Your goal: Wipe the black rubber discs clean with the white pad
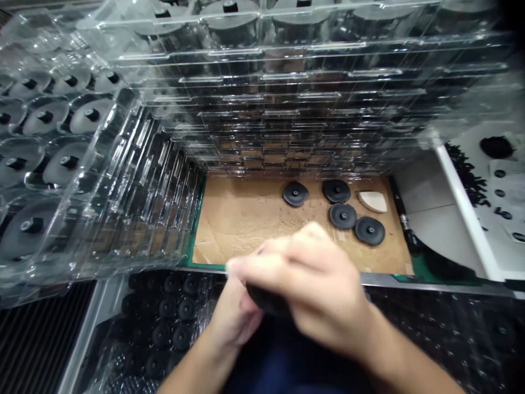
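My right hand [320, 279] is closed over a black rounded disc [268, 300], its fingers blurred by motion. Behind and below it, my left hand [240, 312] grips the same disc from the left side, with most of its fingers hidden. Only a dark part of the disc shows between the hands. Just beyond them, on a brown cardboard sheet [233, 219], lie several black discs [343, 216] with a small raised hub in the middle. A cream-coloured wedge-shaped pad [372, 201] rests to the right of those discs.
Tall stacks of clear plastic trays [287, 93] stand at the back, and more trays [135, 180] holding discs rise on the left. At right, a white bin [467, 213] contains small black parts. Below the bench edge sit trays of dark discs [166, 309].
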{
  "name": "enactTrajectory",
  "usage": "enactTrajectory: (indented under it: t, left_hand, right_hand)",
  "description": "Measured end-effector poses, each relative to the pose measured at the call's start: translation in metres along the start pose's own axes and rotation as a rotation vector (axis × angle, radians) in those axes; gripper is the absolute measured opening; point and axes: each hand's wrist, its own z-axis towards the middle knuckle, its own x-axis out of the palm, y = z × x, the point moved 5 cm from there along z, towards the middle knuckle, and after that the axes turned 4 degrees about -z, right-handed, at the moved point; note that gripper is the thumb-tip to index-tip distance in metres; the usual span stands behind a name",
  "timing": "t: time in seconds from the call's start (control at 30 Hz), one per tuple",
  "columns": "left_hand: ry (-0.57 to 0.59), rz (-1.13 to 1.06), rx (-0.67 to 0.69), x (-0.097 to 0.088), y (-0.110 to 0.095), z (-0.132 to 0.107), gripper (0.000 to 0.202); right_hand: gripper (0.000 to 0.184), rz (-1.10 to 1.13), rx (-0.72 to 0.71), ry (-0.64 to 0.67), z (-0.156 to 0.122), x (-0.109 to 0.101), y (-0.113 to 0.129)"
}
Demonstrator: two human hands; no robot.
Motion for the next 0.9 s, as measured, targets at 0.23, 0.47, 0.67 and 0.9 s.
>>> enactTrajectory:
  t: [0.23,0.47,0.67,0.9]
  left_hand:
    - [0.029,-0.193,0.087,-0.011,-0.02,0.01,0.063]
    - [0.055,-0.223,0.083,-0.006,-0.023,0.009,0.054]
    - [0.057,-0.168,0.067,0.006,-0.016,0.007,0.053]
    - [0.033,-0.173,0.03,0.008,-0.011,0.006,0.039]
  right_hand:
    - [0.022,-0.104,0.422,0.229,-0.063,0.042,-0.068]
    - [0.02,-0.036,0.538,0.186,-0.08,0.05,-0.072]
    - [0.022,-0.025,0.276,-0.194,-0.014,-0.004,-0.005]
    - [0.02,0.007,0.19,0.142,-0.005,0.018,0.009]
